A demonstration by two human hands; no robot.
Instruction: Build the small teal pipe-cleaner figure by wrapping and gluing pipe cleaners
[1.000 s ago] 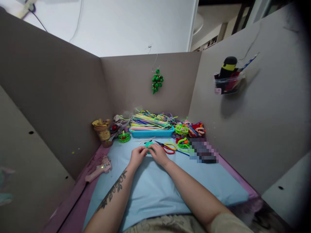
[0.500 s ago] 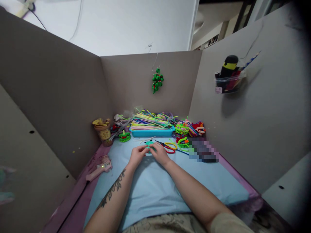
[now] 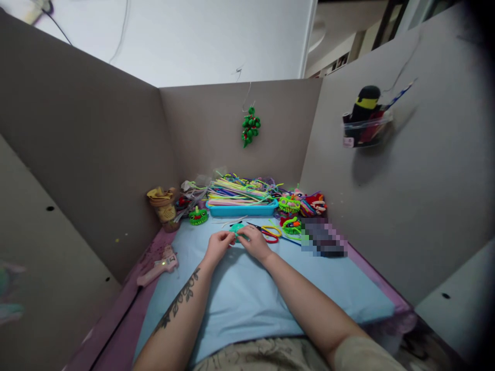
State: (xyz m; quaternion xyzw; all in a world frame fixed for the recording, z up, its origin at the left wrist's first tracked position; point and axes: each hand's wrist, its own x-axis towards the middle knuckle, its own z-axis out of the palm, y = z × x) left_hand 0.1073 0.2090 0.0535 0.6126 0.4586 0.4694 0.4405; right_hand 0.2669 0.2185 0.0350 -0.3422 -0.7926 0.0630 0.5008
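Teal fuzzy piece [image 3: 237, 230] sits pinched between both hands, just above the blue mat [image 3: 247, 299], near the middle of the desk. Left hand [image 3: 217, 245] curled at 9 o'clock of it, fingertips closed on its edge. Right hand [image 3: 255, 242] curled at 3 o'clock, thumb and fingers closed on the other side. Lifted a tiny bit higher than a second ago, hands squeezed a little closer, so most likely still being bent or twisted into shape. Just past the right hand, at 1 o'clock: red and yellow scissors [image 3: 268, 233], lying flat. Off at 9 o'clock, on the purple edge: pink glue gun [image 3: 158, 266]. Farther out at 12 o'clock: blue tray [image 3: 242, 208] full of fuzzy sticks. Farthest, on the back wall: green bunch [image 3: 250, 127] hanging from a hook.
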